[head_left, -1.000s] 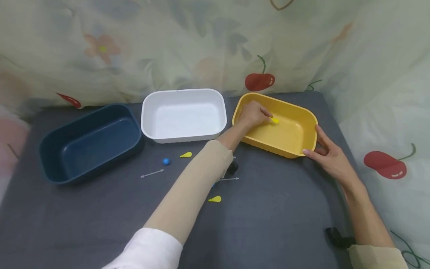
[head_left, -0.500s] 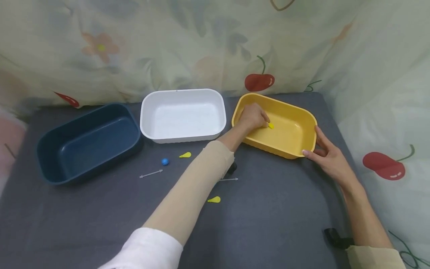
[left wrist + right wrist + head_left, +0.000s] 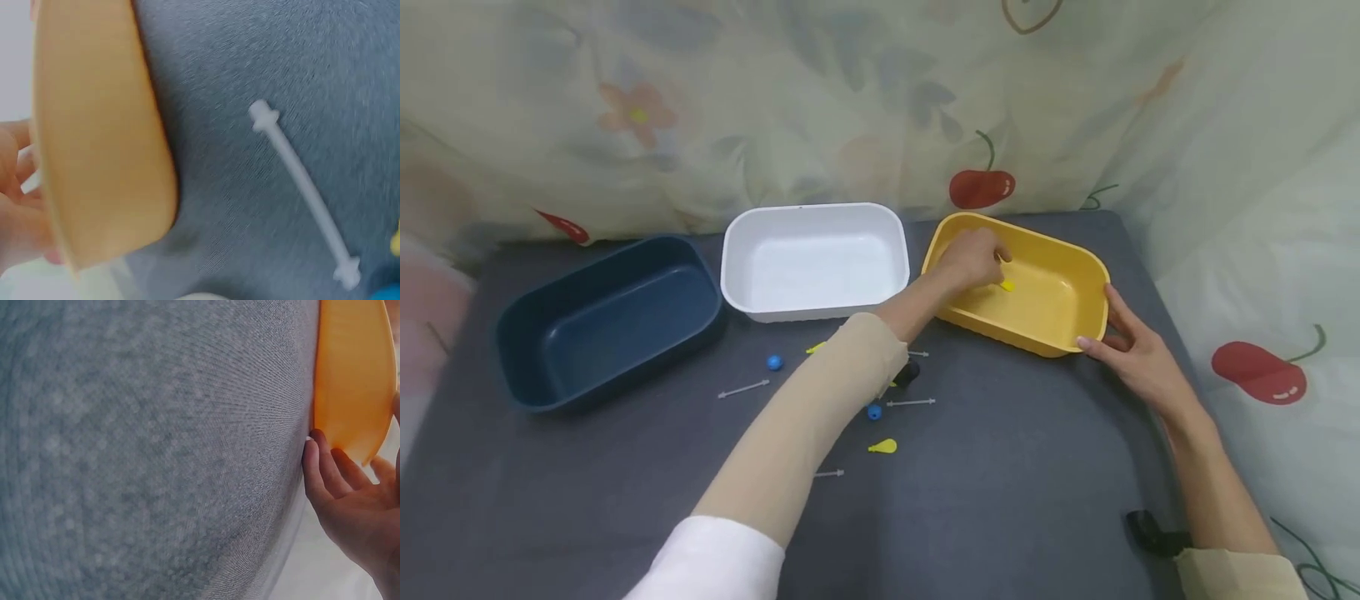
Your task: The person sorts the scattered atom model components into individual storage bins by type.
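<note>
My left hand (image 3: 973, 257) reaches over the near wall of the yellow tray (image 3: 1052, 321). Inside it, a small yellow drop-shaped piece (image 3: 1007, 285) lies at the fingertips, with the index finger raised away from the thumb. My right hand (image 3: 1138, 354) holds the tray's near right corner, thumb on the front and fingers along the end wall. In the right wrist view the fingers (image 3: 334, 472) touch the tray's lower end. Beyond the tray wall, part of my left hand (image 3: 22, 200) shows in the left wrist view.
A white tray (image 3: 816, 312) and a dark blue tray (image 3: 625, 367) stand left of the yellow one. On the dark cloth lie blue balls (image 3: 775, 362), grey double-ended rods (image 3: 912, 403) and yellow pieces (image 3: 883, 447). My left forearm covers part of them.
The yellow piece has come down and nearer inside the yellow tray, then stays put while my left index finger lifts off it. My right hand keeps its place on the tray.
</note>
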